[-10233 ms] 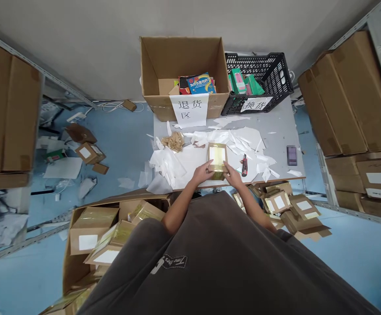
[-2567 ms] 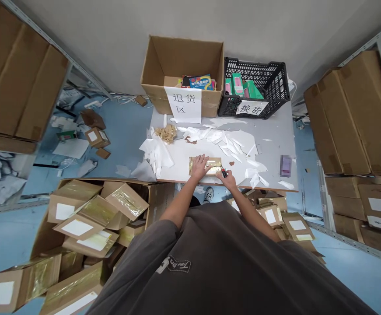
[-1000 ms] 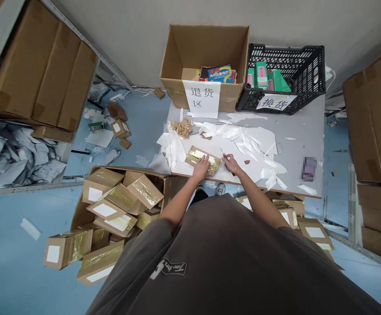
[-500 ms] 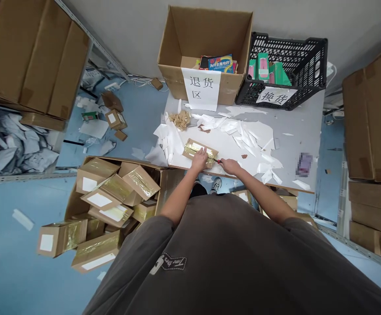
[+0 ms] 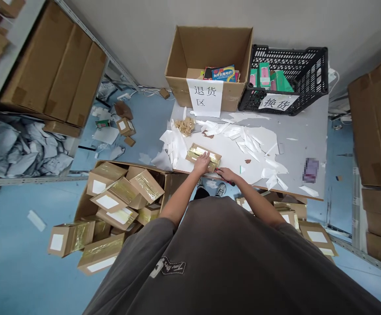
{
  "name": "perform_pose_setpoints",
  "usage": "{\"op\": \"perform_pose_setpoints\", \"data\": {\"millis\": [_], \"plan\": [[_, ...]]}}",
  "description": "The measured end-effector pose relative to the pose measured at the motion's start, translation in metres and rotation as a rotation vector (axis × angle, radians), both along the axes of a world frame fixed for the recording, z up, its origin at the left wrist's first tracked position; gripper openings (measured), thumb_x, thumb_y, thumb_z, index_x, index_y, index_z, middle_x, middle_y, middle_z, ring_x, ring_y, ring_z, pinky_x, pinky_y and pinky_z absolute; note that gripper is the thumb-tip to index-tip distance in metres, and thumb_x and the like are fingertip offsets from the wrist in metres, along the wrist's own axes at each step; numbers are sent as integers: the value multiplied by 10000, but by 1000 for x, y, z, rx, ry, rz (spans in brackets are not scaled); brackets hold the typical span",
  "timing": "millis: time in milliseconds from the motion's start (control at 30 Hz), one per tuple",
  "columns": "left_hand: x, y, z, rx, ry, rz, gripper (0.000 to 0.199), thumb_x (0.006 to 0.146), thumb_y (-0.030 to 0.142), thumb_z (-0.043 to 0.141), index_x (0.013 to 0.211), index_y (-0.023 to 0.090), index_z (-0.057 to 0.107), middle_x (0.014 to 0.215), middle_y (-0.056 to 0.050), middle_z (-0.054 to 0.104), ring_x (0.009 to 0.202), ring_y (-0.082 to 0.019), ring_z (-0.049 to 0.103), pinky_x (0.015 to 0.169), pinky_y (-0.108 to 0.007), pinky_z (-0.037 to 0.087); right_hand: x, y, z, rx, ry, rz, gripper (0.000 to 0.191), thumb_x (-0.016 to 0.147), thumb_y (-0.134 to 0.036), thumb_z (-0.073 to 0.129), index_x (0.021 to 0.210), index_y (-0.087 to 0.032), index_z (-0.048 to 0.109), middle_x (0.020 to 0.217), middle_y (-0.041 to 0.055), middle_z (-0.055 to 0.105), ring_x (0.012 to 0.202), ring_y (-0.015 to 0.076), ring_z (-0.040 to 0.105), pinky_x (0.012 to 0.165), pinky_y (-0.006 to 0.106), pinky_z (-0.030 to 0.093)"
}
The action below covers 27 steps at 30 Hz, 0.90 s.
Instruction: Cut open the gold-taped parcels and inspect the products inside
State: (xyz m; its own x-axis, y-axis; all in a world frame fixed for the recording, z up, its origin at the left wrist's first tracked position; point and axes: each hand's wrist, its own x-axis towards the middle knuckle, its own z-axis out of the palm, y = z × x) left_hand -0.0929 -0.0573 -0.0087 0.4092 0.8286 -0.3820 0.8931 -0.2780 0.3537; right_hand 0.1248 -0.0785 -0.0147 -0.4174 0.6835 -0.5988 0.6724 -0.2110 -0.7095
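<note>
A small taped cardboard box (image 5: 194, 153) lies near the front edge of the white table (image 5: 303, 131). My left hand (image 5: 202, 162) rests on top of the box, fingers stretched over its tape. At the box's right end, my right hand (image 5: 228, 174) is closed around a red and black tool (image 5: 219, 170), whose tip is too small to make out. Torn white paper (image 5: 242, 136) and crumpled brown paper (image 5: 185, 126) lie behind the box.
A large carton (image 5: 173, 87) with books and a black crate (image 5: 308, 103) with green boxes stand at the back. Lower left, an open carton (image 5: 82, 205) overflows with taped boxes. Shelves with cartons flank both sides. A blurred purple item (image 5: 311, 169) lies at the table's right.
The whole view has shifted, showing more of the left shelf. My right hand and the tool have moved slightly toward the table's front edge relative to the box.
</note>
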Motion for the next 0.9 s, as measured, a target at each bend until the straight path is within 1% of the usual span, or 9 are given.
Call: {"op": "perform_pose_setpoints", "data": {"millis": [100, 200, 267, 333, 400, 467, 567, 700, 900], "plan": [[-5, -3, 4, -16, -28, 37, 636, 818, 300, 902, 1392, 187, 650, 1736, -197, 457, 1642, -361, 399, 1303, -503, 397, 21, -10, 5, -30, -64, 8, 348, 1031, -492, 626, 796, -237, 651, 818, 63, 743, 864, 267, 702, 831, 333, 514], [-12, 1, 5, 7, -26, 98, 620, 985, 354, 739, 1569, 255, 559, 1713, -145, 506, 1628, -333, 420, 1289, -512, 409, 43, -19, 11, -47, -77, -27, 342, 1069, -490, 565, 878, -232, 682, 785, 56, 728, 796, 260, 693, 786, 328, 505], [-16, 10, 2, 36, 4, 101, 756, 947, 338, 780, 1647, 292, 498, 1756, -128, 447, 1681, -368, 305, 1332, -579, 328, 49, -23, 14, -20, -96, -70, 362, 1093, -507, 530, 930, -232, 699, 827, 60, 749, 798, 258, 694, 778, 320, 498], [-18, 20, -3, 29, 40, 81, 943, 844, 342, 884, 1686, 310, 461, 1815, -117, 337, 1718, -421, 157, 1361, -653, 223, 49, -24, 18, 28, -122, -102, 390, 1112, -535, 501, 980, -240, 720, 934, 73, 785, 884, 273, 715, 803, 312, 494], [-17, 30, -9, -2, 58, 61, 1008, 815, 379, 907, 1706, 308, 439, 1837, -115, 278, 1723, -440, 104, 1367, -678, 169, 46, -23, 21, 73, -155, -116, 414, 1127, -556, 475, 1045, -255, 747, 1055, 84, 807, 997, 297, 725, 837, 311, 491], [-15, 35, -15, 4, 62, 54, 918, 884, 387, 834, 1709, 303, 440, 1834, -117, 287, 1723, -423, 125, 1367, -677, 157, 42, -22, 25, 119, -188, -107, 429, 1137, -567, 452, 1131, -275, 767, 1145, 85, 810, 1078, 312, 722, 865, 315, 489], [-12, 35, -18, 73, 41, 50, 762, 980, 318, 683, 1705, 294, 450, 1811, -131, 342, 1719, -380, 185, 1367, -665, 150, 36, -18, 30, 204, -232, -34, 444, 1127, -606, 473, 1253, -291, 759, 1203, 92, 796, 1132, 313, 706, 902, 321, 489], [-12, 26, -23, 101, 1, 79, 655, 1038, 303, 559, 1687, 272, 482, 1775, -138, 414, 1703, -344, 265, 1381, -618, 154, 26, -8, 35, 263, -360, 95, 523, 1082, -681, 540, 1358, -272, 712, 1197, 147, 751, 1083, 332, 703, 898, 359, 494], [-11, 13, -40, 131, -53, 174, 660, 1026, 298, 587, 1676, 231, 496, 1743, -148, 464, 1688, -333, 311, 1388, -574, 204, 5, 4, 34, 310, -521, 215, 609, 1075, -700, 537, 1477, -247, 600, 1281, 212, 693, 1030, 360, 725, 875, 404, 504]]}}
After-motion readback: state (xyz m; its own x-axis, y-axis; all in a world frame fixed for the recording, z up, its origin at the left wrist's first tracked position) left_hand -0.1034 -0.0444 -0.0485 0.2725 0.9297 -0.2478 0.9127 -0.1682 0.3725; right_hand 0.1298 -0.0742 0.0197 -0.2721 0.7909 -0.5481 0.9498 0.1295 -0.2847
